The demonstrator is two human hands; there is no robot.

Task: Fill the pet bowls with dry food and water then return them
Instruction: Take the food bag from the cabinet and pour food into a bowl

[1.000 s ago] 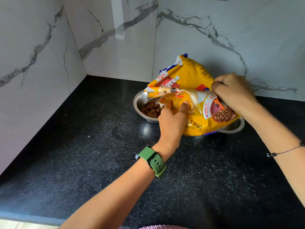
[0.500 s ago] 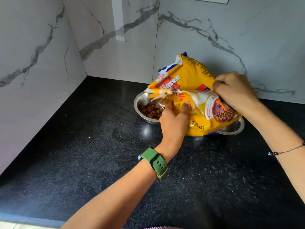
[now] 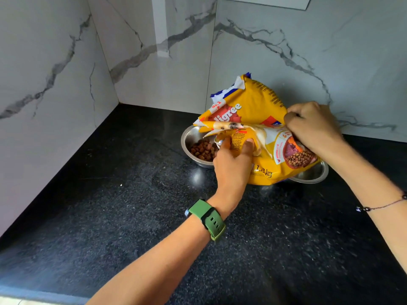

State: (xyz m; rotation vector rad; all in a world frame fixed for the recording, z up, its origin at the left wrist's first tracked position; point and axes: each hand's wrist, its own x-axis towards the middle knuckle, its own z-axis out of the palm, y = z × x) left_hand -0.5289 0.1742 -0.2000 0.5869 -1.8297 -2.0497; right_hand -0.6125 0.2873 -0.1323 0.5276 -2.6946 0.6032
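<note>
A yellow dog food bag [image 3: 259, 102] lies tilted over two steel bowls near the back wall. The left bowl [image 3: 187, 140] holds brown kibble [image 3: 202, 150] and is partly hidden by the bag. Only the right rim of the second bowl [image 3: 315, 173] shows beneath the bag, so its contents are hidden. My left hand [image 3: 233, 164], with a green watch on the wrist, pinches the folded front of the bag. My right hand [image 3: 312, 126] grips the bag's upper right side.
The black speckled countertop [image 3: 110, 205] runs from the corner toward me, its front edge at the lower left. White marble walls [image 3: 55, 73] close the left and back sides. A thin bracelet [image 3: 378, 206] sits on my right wrist.
Both hands have kept their grip on the bag, which has shifted only slightly. The kibble in the left bowl looks the same.
</note>
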